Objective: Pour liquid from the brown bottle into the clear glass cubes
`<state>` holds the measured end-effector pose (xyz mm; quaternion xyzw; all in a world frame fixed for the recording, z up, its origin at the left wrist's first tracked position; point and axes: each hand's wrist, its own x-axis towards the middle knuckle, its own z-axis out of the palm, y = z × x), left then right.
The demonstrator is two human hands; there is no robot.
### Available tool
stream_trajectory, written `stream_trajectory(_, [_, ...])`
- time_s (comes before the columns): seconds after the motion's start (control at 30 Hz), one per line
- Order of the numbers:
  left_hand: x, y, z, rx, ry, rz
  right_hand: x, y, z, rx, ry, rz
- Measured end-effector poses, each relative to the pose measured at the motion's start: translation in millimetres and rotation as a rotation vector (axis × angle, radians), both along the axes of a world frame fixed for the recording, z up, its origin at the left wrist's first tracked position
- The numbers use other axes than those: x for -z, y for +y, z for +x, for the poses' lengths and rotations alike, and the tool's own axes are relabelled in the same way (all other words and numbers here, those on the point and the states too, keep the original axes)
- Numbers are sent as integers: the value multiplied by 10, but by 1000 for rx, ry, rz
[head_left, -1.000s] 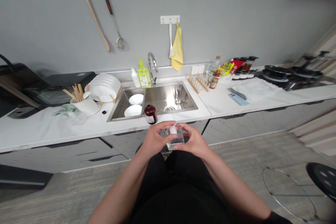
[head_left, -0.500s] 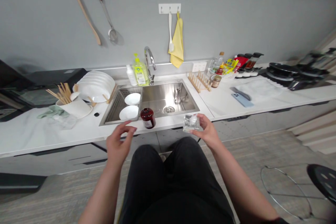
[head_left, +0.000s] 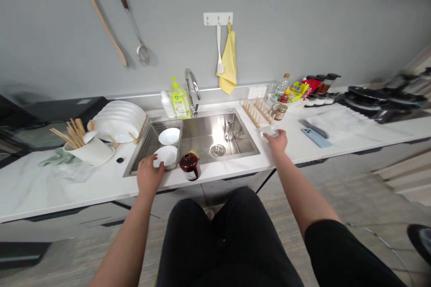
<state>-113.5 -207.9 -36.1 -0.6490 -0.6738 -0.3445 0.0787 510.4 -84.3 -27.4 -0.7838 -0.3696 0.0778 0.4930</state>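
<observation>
My right hand point(head_left: 278, 142) reaches over the white counter to the right of the sink and is closed on a small clear container point(head_left: 268, 131) that rests on or just above the counter. At the sink's front left corner my left hand point(head_left: 148, 174) has its fingers on the rim of a white bowl point(head_left: 165, 155). A second white bowl point(head_left: 169, 136) lies behind that one. Between my hands, a dark red jar point(head_left: 189, 166) stands on the counter's front edge.
The steel sink point(head_left: 232, 143) has a tap point(head_left: 191, 85) and a soap bottle point(head_left: 177, 99) behind it. Stacked white plates point(head_left: 117, 121) and a chopstick holder point(head_left: 87, 145) are at the left. A wooden rack point(head_left: 257, 112), a phone point(head_left: 315, 137), a condiment basket point(head_left: 296, 98) and pans point(head_left: 380, 98) sit at the right.
My hands parted: the right one carried the clear container from in front of me to the counter right of the sink. The left one moved to the white bowl.
</observation>
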Motion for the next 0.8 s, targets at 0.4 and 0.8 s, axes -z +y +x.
stream_trajectory(0.4, [94, 13, -45, -48, 14, -41, -3, 380, 61, -32, -49, -20])
stream_trajectory(0.8, [-29, -112, 80, -2, -76, -40, 181, -762, -1450, -811, -36, 21])
